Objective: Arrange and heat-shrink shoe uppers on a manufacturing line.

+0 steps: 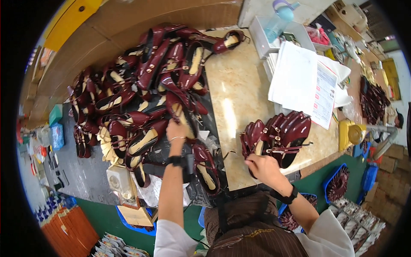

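Here, my right hand [262, 166] rests on a row of dark red shoes [278, 137] lined up upright on the marble counter [233, 98], fingers curled over the nearest shoe's edge — a loose grip. My left hand [176, 130] reaches out to the heap of dark red shoes [145, 85], closed on a shoe [182, 112] at its near edge. Beyond the right hand lie white papers [304, 81], and farther off a blue water bottle [279, 19]. Just right of that hand stands a yellow tape dispenser [352, 133]; blue bins [338, 182] sit below it.
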